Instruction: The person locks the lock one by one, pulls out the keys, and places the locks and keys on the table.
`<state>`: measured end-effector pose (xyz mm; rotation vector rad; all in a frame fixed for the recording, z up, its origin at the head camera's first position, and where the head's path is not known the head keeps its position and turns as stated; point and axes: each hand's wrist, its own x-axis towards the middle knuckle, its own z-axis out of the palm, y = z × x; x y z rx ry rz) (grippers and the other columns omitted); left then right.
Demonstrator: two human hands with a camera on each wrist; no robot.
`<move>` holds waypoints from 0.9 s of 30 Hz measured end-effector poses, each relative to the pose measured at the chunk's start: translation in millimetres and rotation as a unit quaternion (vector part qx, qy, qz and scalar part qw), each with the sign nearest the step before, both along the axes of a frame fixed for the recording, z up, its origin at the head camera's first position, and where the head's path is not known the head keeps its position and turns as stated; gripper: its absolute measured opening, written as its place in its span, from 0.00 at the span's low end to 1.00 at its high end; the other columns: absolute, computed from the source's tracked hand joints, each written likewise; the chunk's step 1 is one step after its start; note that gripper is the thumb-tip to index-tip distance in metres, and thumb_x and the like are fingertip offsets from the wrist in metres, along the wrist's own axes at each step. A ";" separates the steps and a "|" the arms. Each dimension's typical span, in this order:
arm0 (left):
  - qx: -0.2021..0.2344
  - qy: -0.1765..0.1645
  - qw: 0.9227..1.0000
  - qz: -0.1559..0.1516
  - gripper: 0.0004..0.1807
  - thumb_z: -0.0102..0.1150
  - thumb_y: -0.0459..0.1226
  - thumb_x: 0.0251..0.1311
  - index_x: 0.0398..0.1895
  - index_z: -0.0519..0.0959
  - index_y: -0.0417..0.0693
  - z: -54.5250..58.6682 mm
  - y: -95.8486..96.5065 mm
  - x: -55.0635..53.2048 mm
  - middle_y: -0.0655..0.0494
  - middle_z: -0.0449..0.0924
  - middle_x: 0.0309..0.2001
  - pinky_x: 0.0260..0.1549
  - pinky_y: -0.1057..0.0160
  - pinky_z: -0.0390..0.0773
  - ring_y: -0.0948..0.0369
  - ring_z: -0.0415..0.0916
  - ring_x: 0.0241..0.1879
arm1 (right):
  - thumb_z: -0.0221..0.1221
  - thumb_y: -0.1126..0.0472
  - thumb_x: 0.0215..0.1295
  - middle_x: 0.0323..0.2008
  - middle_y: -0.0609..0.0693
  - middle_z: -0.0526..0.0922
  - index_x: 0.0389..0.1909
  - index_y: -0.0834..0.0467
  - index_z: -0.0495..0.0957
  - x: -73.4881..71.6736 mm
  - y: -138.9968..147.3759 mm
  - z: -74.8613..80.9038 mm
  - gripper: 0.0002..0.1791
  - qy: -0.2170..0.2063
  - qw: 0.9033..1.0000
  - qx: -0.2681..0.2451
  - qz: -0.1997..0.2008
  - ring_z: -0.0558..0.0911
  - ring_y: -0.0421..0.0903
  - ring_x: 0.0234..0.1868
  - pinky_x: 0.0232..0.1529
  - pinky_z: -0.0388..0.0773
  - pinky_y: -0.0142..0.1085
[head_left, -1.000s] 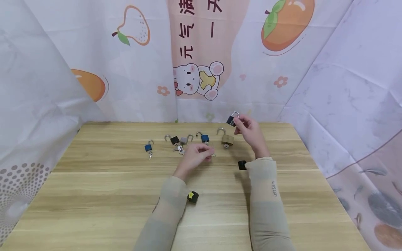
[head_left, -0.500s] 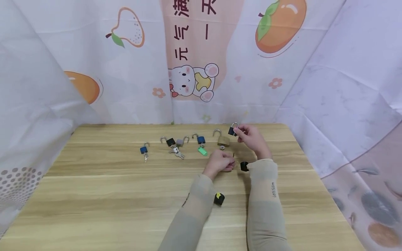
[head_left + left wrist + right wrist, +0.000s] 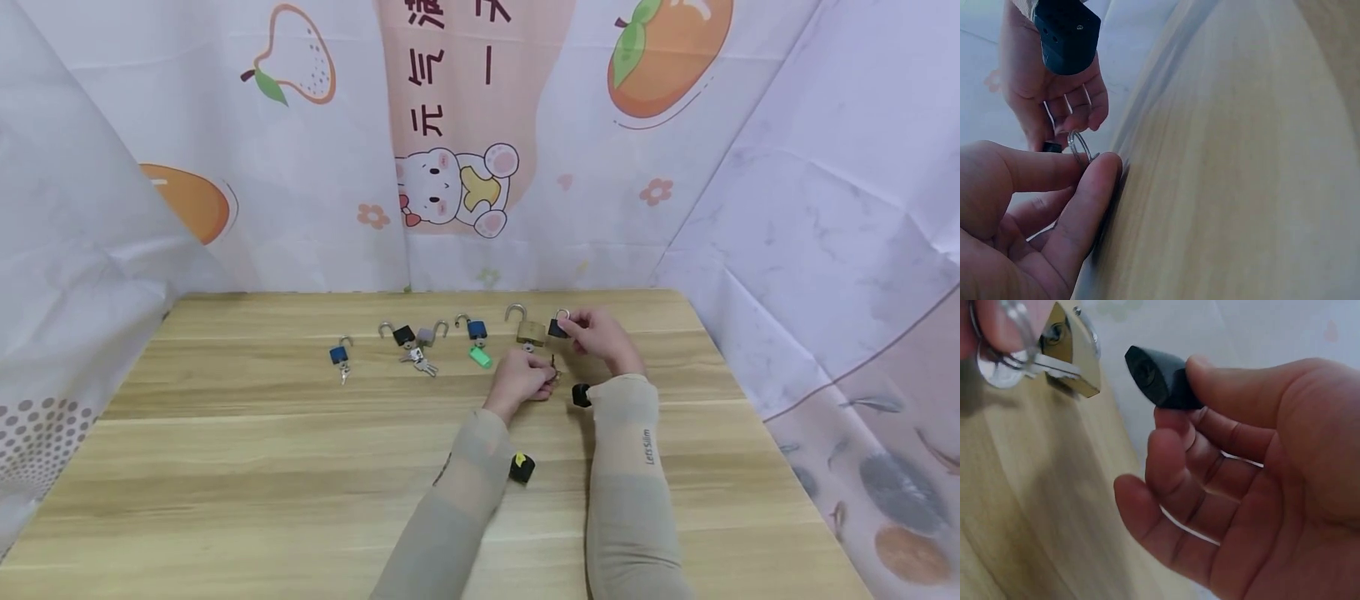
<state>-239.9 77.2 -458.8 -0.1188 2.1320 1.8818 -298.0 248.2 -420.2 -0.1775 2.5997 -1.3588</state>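
My right hand pinches a small dark padlock by its body between thumb and fingers. Its keyhole face shows in the right wrist view, where the padlock points left. My left hand, just left of and nearer than the right, pinches a key ring with silver keys. The keys and padlock are apart. Behind the left hand lies a brass padlock with its shackle open. Left of it are a blue padlock and a green tag.
Further left on the wooden table lie a grey padlock, a black padlock, loose-looking keys and another blue padlock with keys. A printed curtain hangs behind the table's back edge.
My left hand has moved right, toward the right hand, uncovering the green tag. My right hand has lowered the dark padlock toward the table. The head view has shifted slightly.
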 end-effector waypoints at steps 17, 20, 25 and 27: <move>-0.041 -0.004 0.999 -0.016 0.07 0.66 0.34 0.66 0.42 0.88 0.40 -5.0 -0.8 -10.0 0.53 0.86 0.24 0.22 0.67 0.84 0.62 0.83 0.20 | 0.54 0.51 0.78 0.22 0.47 0.74 0.41 0.65 0.81 -3.5 -0.2 -13.1 0.19 -0.039 0.994 0.096 -0.026 0.71 0.44 0.25 0.31 0.70 0.36; -0.045 -0.003 0.999 -0.018 0.07 0.66 0.34 0.66 0.42 0.88 0.40 -5.4 -0.7 -11.1 0.53 0.86 0.23 0.22 0.67 0.84 0.62 0.83 0.20 | 0.54 0.50 0.78 0.20 0.45 0.72 0.39 0.64 0.80 -5.3 0.1 -14.4 0.19 -0.038 0.994 0.101 -0.025 0.70 0.43 0.24 0.30 0.69 0.36; -0.037 -0.006 0.999 -0.017 0.06 0.66 0.32 0.65 0.41 0.88 0.39 -4.8 -1.0 -10.2 0.51 0.85 0.24 0.21 0.66 0.84 0.62 0.82 0.18 | 0.54 0.50 0.78 0.19 0.45 0.71 0.35 0.63 0.79 -7.1 1.6 -16.2 0.20 -0.036 0.993 0.113 -0.026 0.69 0.43 0.23 0.29 0.67 0.36; -0.032 -0.008 0.999 -0.016 0.06 0.66 0.32 0.65 0.41 0.88 0.39 -4.3 -1.0 -9.6 0.49 0.85 0.24 0.20 0.66 0.84 0.62 0.82 0.17 | 0.54 0.50 0.78 0.18 0.45 0.70 0.31 0.62 0.77 -7.9 2.6 -17.2 0.21 -0.035 0.992 0.114 -0.030 0.68 0.44 0.22 0.29 0.66 0.37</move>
